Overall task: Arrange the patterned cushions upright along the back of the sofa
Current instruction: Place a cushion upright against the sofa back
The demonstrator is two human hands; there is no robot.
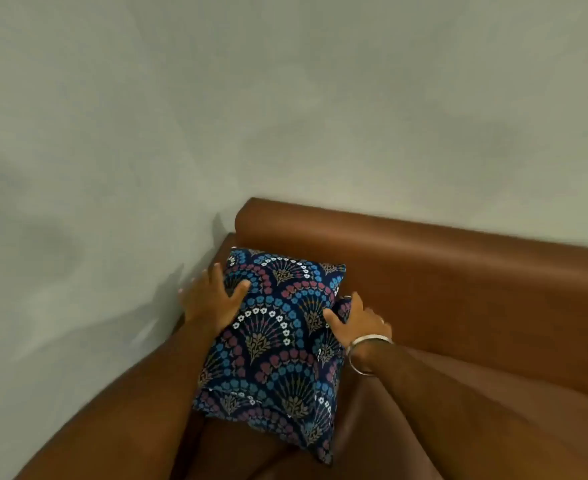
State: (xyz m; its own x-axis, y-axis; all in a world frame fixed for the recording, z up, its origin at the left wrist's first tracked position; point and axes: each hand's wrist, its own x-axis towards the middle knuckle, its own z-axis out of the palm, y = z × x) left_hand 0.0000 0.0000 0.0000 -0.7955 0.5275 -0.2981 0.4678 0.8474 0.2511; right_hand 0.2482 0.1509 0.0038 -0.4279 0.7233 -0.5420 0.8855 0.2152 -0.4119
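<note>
A dark blue patterned cushion (278,344) with blue, pink and white fan motifs leans in the left corner of the brown leather sofa (458,271), its top edge against the backrest. My left hand (212,299) grips the cushion's upper left edge, thumb on the front face. My right hand (358,322), with a metal bangle on the wrist, holds the cushion's right edge, thumb pressed on the front. Behind the right hand a sliver of similar patterned fabric shows; I cannot tell if it belongs to a second cushion.
A pale grey-green wall (285,98) rises behind and to the left of the sofa. The sofa armrest (119,410) runs along the left under my forearm. The seat (493,427) stretches away to the right of the cushion.
</note>
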